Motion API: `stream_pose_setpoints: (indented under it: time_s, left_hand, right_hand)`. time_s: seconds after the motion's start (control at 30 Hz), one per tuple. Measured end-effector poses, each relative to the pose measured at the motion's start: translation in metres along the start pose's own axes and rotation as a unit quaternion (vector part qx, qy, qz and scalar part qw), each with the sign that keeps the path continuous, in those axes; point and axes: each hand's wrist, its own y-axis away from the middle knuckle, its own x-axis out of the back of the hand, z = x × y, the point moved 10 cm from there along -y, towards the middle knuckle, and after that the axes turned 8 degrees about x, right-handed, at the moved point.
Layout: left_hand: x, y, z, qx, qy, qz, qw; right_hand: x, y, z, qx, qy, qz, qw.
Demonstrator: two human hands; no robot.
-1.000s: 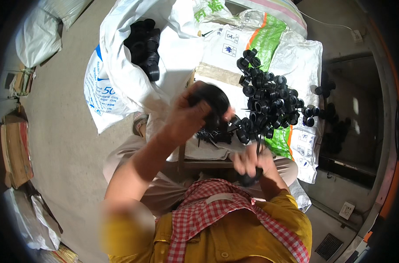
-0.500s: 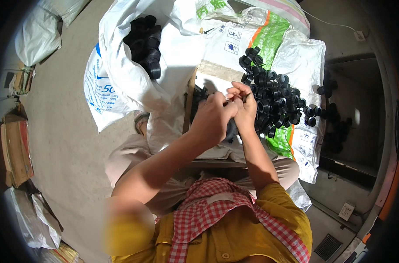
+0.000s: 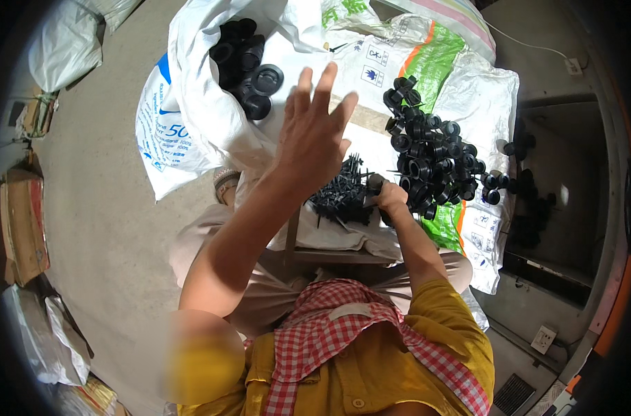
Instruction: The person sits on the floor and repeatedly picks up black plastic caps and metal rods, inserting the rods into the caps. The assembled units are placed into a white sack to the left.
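Observation:
My left hand (image 3: 313,128) is raised with fingers spread and nothing in it, just beside the mouth of a white woven sack (image 3: 191,90). Inside the sack lie black round caps (image 3: 236,52), and one ring-like black cap (image 3: 266,80) shows closest to my fingers. My right hand (image 3: 393,196) is closed around a dark rounded piece (image 3: 376,184), whose kind is partly hidden by the fingers. Left of that hand is a heap of thin black plastic scraps (image 3: 343,194). To its right sits a large pile of black round caps (image 3: 426,156).
Printed white and green sacks (image 3: 437,52) cover the work surface. Loose black caps (image 3: 496,178) trail off the pile toward a dark recess (image 3: 558,180) at the right. Cardboard (image 3: 24,225) and white bags (image 3: 62,48) stand along the left side.
My hands were together over the scraps; now they are apart. The left has moved up and left to the sack and opened, and another black cap shows there. The right has moved down.

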Motion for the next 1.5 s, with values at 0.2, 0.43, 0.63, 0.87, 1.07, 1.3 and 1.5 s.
stream_pose_setpoints:
  time_s: [0.2, 0.43, 0.63, 0.87, 1.07, 1.3, 1.5]
  left_hand:
    - [-0.044, 0.028, -0.005, 0.084, 0.125, -0.217, 0.965]
    - [-0.112, 0.087, 0.011, 0.179, 0.235, -0.292, 0.91]
    - [-0.115, 0.095, 0.008, 0.351, 0.465, -0.413, 0.7]
    - [-0.115, 0.107, 0.014, 0.134, 0.3, -0.462, 0.824]
    - [-0.109, 0.103, 0.024, 0.181, 0.452, -0.493, 0.721]
    - [-0.106, 0.104, 0.027, 0.109, 0.321, -0.449, 0.827]
    - [-0.053, 0.093, 0.076, -0.216, 0.162, -0.296, 0.916]
  right_hand:
    - [0.076, 0.047, 0.031, 0.004, -0.22, 0.266, 0.939]
    - [0.084, 0.115, -0.037, 0.085, -0.873, 0.243, 0.414]
    - [0.111, 0.145, -0.066, 0.128, -0.724, 0.31, 0.603]
    - [0.17, 0.198, -0.097, 0.366, -0.255, 0.378, 0.811]
    - [0.183, 0.207, -0.107, 0.454, -0.387, 0.177, 0.782]
    - [0.172, 0.219, -0.124, 0.476, -0.172, 0.259, 0.823]
    - [0.101, 0.191, -0.112, 0.276, -0.529, -0.175, 0.783]
